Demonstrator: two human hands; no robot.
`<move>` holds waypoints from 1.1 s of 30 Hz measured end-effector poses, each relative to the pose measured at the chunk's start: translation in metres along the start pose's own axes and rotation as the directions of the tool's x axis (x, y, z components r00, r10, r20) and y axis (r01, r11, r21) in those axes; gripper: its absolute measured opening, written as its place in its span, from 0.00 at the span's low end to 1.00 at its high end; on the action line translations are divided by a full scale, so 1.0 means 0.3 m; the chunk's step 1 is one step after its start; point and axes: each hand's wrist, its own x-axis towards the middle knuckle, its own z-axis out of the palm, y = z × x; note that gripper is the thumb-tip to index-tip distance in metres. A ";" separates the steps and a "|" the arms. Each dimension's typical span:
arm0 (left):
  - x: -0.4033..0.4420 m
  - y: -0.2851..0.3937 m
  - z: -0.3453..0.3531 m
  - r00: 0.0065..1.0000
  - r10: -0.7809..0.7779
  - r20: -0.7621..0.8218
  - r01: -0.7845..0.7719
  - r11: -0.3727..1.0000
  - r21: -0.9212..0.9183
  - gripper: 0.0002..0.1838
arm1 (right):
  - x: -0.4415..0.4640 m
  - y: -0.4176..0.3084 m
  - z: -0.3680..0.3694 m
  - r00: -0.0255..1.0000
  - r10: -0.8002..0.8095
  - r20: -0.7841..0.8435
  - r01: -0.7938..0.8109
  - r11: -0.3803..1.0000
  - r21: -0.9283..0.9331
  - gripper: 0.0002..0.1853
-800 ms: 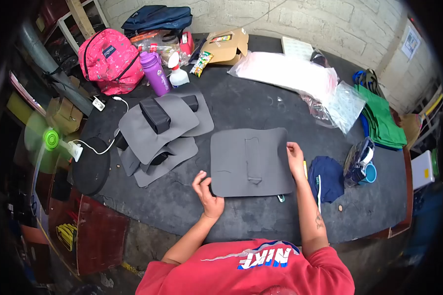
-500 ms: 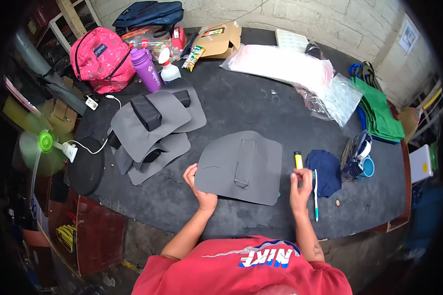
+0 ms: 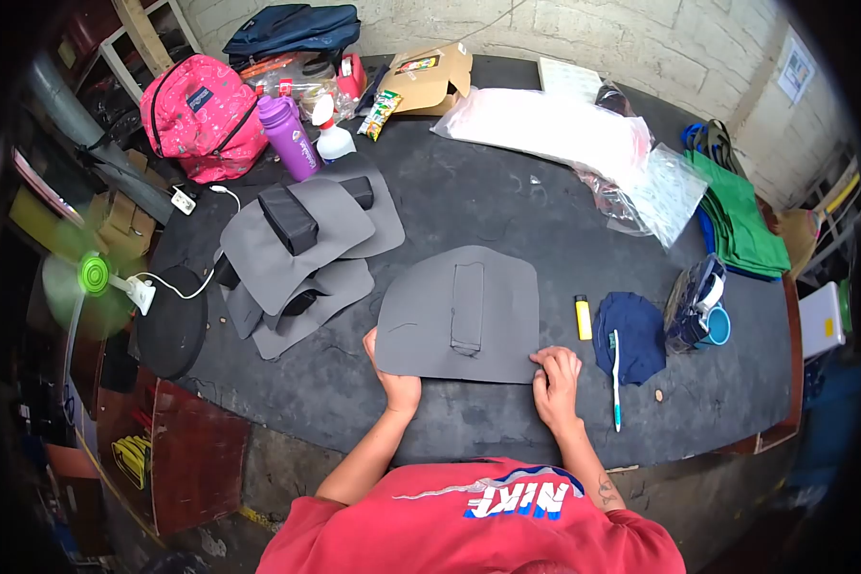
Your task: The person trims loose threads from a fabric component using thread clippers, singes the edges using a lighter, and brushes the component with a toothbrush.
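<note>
A grey fabric panel [image 3: 411, 325] with a rounded top lies in front of me. Stitched to its middle is a narrow upright strip [image 3: 467, 306], with loose dark threads at the lower end. My left hand [image 3: 395, 383] grips the panel's lower left edge, its fingers partly hidden underneath. At the lower right corner, my right hand [image 3: 557, 383] pinches the edge between thumb and fingers. Just right of that hand lie a yellow lighter [image 3: 583, 318], a toothbrush [image 3: 616, 383] and a dark blue cloth [image 3: 641, 335].
Similar grey panels with black box-shaped pieces [image 3: 287, 220] are stacked at left, near a small running fan [image 3: 96, 275]. A purple bottle [image 3: 287, 139], spray bottle [image 3: 333, 139] and pink backpack [image 3: 201, 115] stand behind. Plastic-wrapped sheets [image 3: 555, 129] and green fabric [image 3: 741, 220] lie farther back.
My right hand has moved left from beside the toothbrush onto the panel's lower right corner. The panel has turned slightly, and its bottom edge is now nearly level.
</note>
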 end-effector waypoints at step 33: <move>0.015 -0.010 -0.014 0.928 -0.372 -0.027 0.326 0.844 -0.426 0.16 | -0.009 -0.007 0.019 0.997 0.072 0.026 -0.069 0.995 -0.077 0.17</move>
